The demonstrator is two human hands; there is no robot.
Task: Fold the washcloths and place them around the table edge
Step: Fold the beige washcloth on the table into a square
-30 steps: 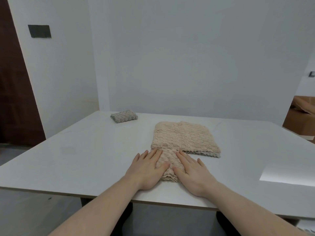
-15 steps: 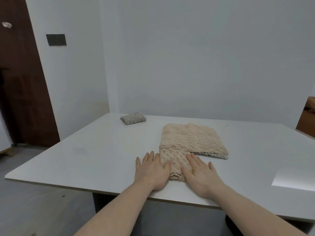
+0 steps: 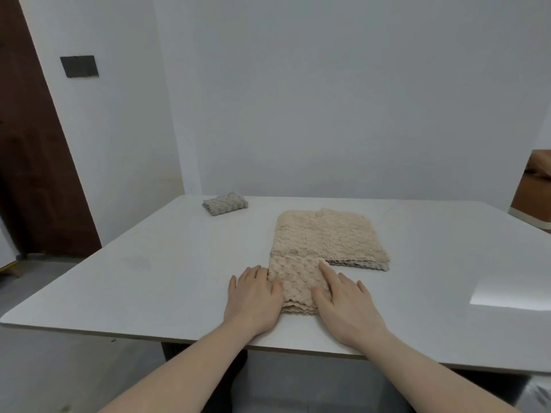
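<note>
A small folded beige washcloth (image 3: 295, 281) lies near the front edge of the white table (image 3: 155, 272). My left hand (image 3: 253, 296) lies flat against its left side, fingers straight. My right hand (image 3: 346, 302) rests flat on its right side, index finger stretched over the cloth's top. Just behind it sits a stack of unfolded beige washcloths (image 3: 328, 236). A folded grey washcloth (image 3: 225, 203) lies at the far left corner of the table.
White walls stand close behind the table. A dark wooden door (image 3: 35, 162) is at the left, and a brown piece of furniture (image 3: 533, 192) shows at the right edge. A bright patch of light (image 3: 510, 293) lies on the table's right side.
The view has shifted right and back a little. My hands slid apart from the top of the folded cloth toward its two sides; the cloth stays in place.
</note>
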